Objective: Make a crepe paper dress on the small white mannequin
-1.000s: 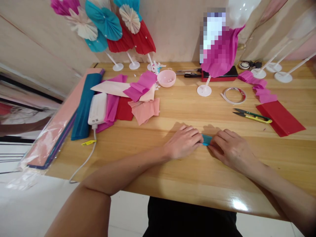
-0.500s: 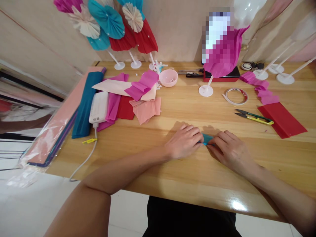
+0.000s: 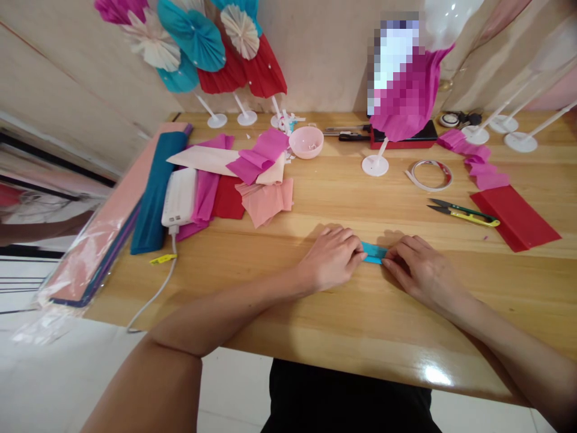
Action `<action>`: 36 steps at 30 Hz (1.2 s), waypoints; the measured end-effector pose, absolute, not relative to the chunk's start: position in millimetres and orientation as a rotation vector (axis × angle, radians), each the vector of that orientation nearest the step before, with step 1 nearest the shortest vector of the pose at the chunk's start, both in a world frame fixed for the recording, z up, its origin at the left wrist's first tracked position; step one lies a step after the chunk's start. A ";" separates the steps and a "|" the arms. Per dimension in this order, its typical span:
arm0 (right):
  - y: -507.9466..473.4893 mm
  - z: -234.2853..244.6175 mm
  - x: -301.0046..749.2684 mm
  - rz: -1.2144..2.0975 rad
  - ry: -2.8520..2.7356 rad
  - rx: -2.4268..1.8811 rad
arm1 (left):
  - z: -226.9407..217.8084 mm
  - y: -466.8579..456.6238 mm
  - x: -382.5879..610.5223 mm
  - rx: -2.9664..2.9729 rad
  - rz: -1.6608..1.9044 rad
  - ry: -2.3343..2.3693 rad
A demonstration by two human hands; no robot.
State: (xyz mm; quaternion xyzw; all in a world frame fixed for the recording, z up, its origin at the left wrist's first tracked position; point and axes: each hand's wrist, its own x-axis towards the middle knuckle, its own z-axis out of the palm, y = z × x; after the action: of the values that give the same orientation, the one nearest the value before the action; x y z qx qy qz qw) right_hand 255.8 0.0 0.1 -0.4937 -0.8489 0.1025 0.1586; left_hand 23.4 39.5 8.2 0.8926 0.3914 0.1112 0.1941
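A small folded strip of blue crepe paper (image 3: pixel 374 253) lies on the wooden table (image 3: pixel 342 313) between my two hands. My left hand (image 3: pixel 331 257) has its fingers curled and pressed on the strip's left end. My right hand (image 3: pixel 419 270) pinches the strip's right end with bent fingers. Most of the strip is covered by my fingers.
Yellow-handled snips (image 3: pixel 464 212) and a red paper sheet (image 3: pixel 514 218) lie to the right, a tape ring (image 3: pixel 430 174) behind them. Crepe paper sheets (image 3: pixel 252 180), a white power bank (image 3: pixel 179 197) with cable and a pink bowl (image 3: pixel 306 142) sit left. Paper fans on stands (image 3: pixel 216 48) line the back.
My hands have drawn slightly apart, so more of the blue strip shows between them and it lies flatter on the table.
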 end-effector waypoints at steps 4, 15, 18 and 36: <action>0.1 0.9 252.3 0.313 -2.393 -1.490 | 11.4 38.0 25.5 2.499 0.275 1.146; -0.3 -3.3 248.0 0.230 -2.321 -1.466 | 13.5 41.6 25.9 2.450 0.322 1.074; -0.6 -3.3 250.7 0.237 -2.352 -1.415 | 10.7 46.1 24.3 2.459 0.360 0.972; 1.6 -3.5 250.3 0.199 -2.398 -1.312 | -2.6 52.1 21.5 2.504 0.476 0.841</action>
State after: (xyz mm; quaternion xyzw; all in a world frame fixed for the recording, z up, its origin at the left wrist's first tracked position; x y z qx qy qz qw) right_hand 250.3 1.6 -3.5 -0.4690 -0.8575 0.0712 0.1992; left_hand 21.5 52.1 -2.6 0.9087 0.3053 0.1726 0.2266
